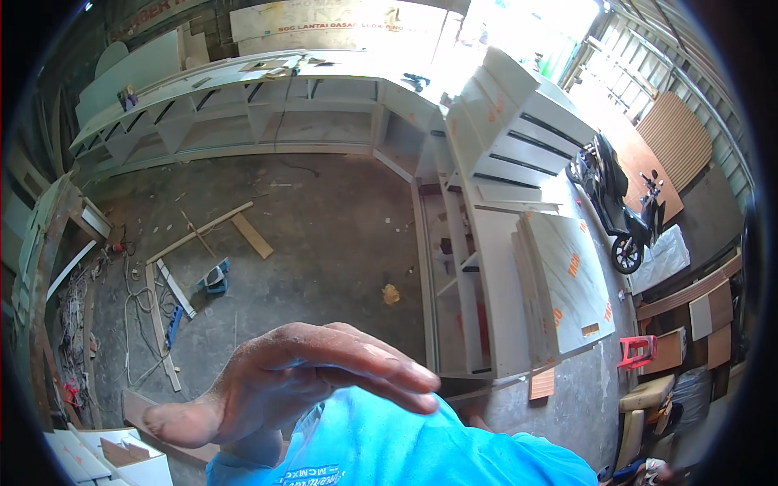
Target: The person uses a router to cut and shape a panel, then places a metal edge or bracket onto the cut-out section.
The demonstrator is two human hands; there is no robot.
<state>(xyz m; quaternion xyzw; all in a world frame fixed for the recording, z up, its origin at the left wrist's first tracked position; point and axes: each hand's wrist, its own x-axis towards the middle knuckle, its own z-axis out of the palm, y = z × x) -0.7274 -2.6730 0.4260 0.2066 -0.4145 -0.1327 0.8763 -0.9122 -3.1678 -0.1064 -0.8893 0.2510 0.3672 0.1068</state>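
Observation:
My left hand [292,389] is raised at the bottom centre, close to the camera and in front of my blue shirt [502,462]. Its thumb points out to the left, while the slightly curved fingers stretch to the right. I see nothing held in it. Past it, on the concrete floor, lie a blue-and-grey power tool [213,277], a blue tool [173,326], wooden strips [251,235] and tangled cables. I cannot make out my right hand.
A long white cabinet run [203,130] turns a corner to the right, bearing stacked boards [567,283] and drawer units [535,138]. A black motorcycle [616,211], red stool [638,350] and panels [673,138] line the right. Scrap and a bench [49,243] flank the left.

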